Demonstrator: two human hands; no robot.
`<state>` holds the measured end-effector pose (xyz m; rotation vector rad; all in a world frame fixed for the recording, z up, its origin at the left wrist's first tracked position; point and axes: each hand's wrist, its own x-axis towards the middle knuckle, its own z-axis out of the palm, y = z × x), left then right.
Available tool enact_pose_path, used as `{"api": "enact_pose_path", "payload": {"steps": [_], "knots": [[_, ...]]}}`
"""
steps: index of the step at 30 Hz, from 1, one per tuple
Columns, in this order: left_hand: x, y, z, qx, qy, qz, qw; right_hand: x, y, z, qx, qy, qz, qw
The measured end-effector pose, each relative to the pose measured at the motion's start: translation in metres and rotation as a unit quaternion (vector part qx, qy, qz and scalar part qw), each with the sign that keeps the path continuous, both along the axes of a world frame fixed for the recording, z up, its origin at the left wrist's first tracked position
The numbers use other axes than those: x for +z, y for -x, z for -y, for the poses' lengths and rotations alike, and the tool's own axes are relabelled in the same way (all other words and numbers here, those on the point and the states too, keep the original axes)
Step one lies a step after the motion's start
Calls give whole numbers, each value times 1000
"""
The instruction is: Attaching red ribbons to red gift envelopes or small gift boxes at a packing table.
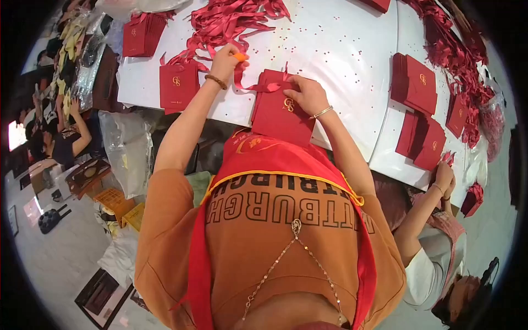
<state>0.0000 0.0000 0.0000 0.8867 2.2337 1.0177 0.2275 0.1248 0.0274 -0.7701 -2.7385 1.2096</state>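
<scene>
A red paper bag [283, 114] with a gold emblem lies at the table edge against my apron, apparently on top of others like it. My right hand [309, 96] grips its upper edge, thumb on the front, beside the threaded ribbon. From there a red ribbon [253, 88] runs left and up to my left hand [224, 65], whose fingers are closed on it. Something small and orange [240, 56] shows at those fingertips; whether it is a finger cover or a tool I cannot tell. A heap of loose red ribbons [225, 25] lies just beyond.
More red bags [179, 87] lie to the left, with a stack [144, 36] behind them. Small red dots are scattered over the white table [330, 49]. On the right are further bags [413, 82], hanging ribbons [440, 33] and a co-worker's hands [444, 179].
</scene>
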Motion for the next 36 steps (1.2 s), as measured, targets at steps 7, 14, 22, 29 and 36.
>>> {"api": "enact_pose_path", "payload": {"steps": [7, 14, 22, 29, 36], "knots": [[71, -71, -28, -100, -20, 271, 957, 6, 1, -1, 22, 16, -12, 1000], [56, -85, -25, -220, -7, 64, 973, 24, -25, -10, 11, -157, -18, 987], [71, -98, -25, -220, -23, -42, 974, 19, -45, -14, -82, 152, -21, 985], [63, -124, -17, -230, -59, 27, 971, 18, -45, -12, -101, 190, -11, 976], [54, -136, -12, -199, -89, 25, 976, 20, -46, -11, -109, 218, -5, 970]]}}
